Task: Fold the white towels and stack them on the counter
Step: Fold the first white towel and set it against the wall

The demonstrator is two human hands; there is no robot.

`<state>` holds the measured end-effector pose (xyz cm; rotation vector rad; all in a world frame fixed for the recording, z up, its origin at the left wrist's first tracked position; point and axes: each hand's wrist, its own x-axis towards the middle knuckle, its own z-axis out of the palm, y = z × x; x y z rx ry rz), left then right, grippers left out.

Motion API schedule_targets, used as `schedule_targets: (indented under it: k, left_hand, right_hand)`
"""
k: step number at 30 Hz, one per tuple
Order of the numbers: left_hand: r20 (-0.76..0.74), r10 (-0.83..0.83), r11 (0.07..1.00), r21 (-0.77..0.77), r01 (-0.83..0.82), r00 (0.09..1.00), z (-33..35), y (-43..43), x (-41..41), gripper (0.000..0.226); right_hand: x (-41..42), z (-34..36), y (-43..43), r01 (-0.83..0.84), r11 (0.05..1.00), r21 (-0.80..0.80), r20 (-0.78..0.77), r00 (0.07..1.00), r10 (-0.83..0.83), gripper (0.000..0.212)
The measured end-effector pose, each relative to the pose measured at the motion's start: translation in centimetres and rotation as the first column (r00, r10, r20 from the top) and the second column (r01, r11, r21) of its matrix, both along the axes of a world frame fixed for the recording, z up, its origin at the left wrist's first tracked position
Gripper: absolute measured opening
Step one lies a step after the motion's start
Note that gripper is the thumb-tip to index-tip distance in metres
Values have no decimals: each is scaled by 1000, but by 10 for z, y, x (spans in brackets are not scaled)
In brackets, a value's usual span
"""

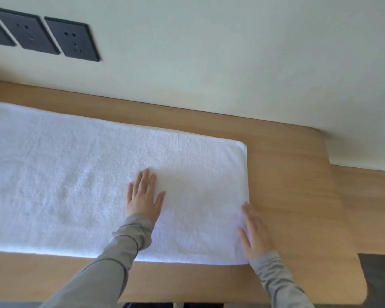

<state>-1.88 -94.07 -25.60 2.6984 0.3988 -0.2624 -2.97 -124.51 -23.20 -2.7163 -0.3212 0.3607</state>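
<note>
We see an evenly bright scene under soft, diffuse light; its source lies out of view. The white towel [76, 174] is nearly blown out, its weave washed flat beside the left hand [143, 196]. Shadows are faint: a thin one under the towel's near edge on the counter [287, 174]. The right hand [253, 232] looks smeared. The wall sockets [53, 36] lean and stretch near the corner, and fine detail is soft throughout.

Dark wall sockets [71, 38] in a row on the pale wall [231, 52], upper left
</note>
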Motion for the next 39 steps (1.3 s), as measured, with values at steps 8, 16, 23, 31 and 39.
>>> schedule_targets:
  k: [8, 16, 23, 31, 39]
  left_hand:
    - [29, 462, 868, -222, -445, 886, 20, -64, -27, 54]
    - [-170, 985, -65, -347, -936, -5, 37, -175, -60, 80]
    - [-646, 734, -602, -476, -641, -209, 28, -236, -61, 37]
    - [-707, 686, -664, -512, -546, -172, 36, -273, -40, 26]
    - [-656, 730, -656, -596, -463, -190, 71, -259, -53, 29]
  right_hand:
    - [138, 14, -16, 34, 996, 88, -50, 998, -30, 47]
    - [243, 4, -9, 0, 984, 177, -309, 949, 55, 58]
    - [274, -2, 10, 44, 972, 232, -385, 922, 50, 58]
    - [292, -1, 29, 31, 989, 146, -432, 901, 36, 54]
    - [302, 21, 32, 36, 966, 256, -328, 943, 52, 41]
